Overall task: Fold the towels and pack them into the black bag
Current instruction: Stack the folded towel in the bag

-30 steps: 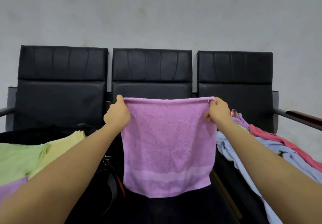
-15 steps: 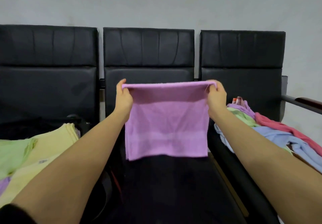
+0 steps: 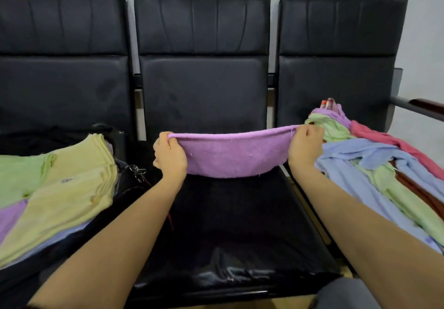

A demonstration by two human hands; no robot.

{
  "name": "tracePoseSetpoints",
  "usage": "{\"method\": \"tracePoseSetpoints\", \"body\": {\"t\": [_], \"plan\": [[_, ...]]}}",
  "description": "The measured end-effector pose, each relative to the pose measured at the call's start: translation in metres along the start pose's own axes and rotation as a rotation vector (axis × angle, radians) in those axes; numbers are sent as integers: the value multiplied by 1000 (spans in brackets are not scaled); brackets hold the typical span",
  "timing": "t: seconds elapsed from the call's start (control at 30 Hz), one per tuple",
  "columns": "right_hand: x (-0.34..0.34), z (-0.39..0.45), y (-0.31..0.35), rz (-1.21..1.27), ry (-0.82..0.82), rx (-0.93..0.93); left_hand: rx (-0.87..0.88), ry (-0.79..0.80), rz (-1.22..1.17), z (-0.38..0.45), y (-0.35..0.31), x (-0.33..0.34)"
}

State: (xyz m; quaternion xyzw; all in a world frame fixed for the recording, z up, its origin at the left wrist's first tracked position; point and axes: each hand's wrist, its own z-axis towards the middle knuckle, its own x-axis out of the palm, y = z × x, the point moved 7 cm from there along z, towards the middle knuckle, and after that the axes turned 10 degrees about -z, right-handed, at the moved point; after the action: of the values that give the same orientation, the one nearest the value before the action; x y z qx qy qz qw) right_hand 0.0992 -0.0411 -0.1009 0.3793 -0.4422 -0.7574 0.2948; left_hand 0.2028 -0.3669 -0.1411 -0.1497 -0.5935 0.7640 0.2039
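Note:
A purple towel (image 3: pixel 230 156), folded over, is stretched between both hands just above the middle black seat (image 3: pixel 240 224). My left hand (image 3: pixel 171 156) grips its left corner and my right hand (image 3: pixel 304 148) grips its right corner. The towel sags in the middle and its lower edge touches the seat near the backrest. On the left seat, folded yellow and green towels (image 3: pixel 64 183) lie stacked on the black bag (image 3: pixel 129 164), which is mostly hidden beneath them. A loose pile of unfolded towels (image 3: pixel 365 159), blue, green, purple and red, covers the right seat.
Three joined black chairs stand against a grey wall. A metal key ring (image 3: pixel 137 170) hangs off the bag between the left and middle seats. A wooden armrest (image 3: pixel 425 104) sticks out at the far right.
Both hands have lowered the purple towel from chest height down to the middle seat. It hung flat before and now lies shorter and sagging. My head has tilted downward.

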Motion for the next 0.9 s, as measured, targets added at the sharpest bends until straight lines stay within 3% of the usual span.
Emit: {"method": "tracePoseSetpoints", "body": {"t": [0.2, 0.43, 0.67, 0.77, 0.9], "plan": [[1, -15, -22, -221, 95, -1, -110, -49, 168, -13, 13, -10], [42, -10, -76, -218, 300, 156, -135, 202, 492, -2, 63, 12], [77, -10, -104, -448, 486, 79, -203, 352, 661, 3, 98, 34], [85, -10, -102, -545, 502, -22, -128, 403, 766, 0, 107, 38], [85, -2, -80, -576, 332, -165, 111, 397, 761, 10, 93, 43]]}}
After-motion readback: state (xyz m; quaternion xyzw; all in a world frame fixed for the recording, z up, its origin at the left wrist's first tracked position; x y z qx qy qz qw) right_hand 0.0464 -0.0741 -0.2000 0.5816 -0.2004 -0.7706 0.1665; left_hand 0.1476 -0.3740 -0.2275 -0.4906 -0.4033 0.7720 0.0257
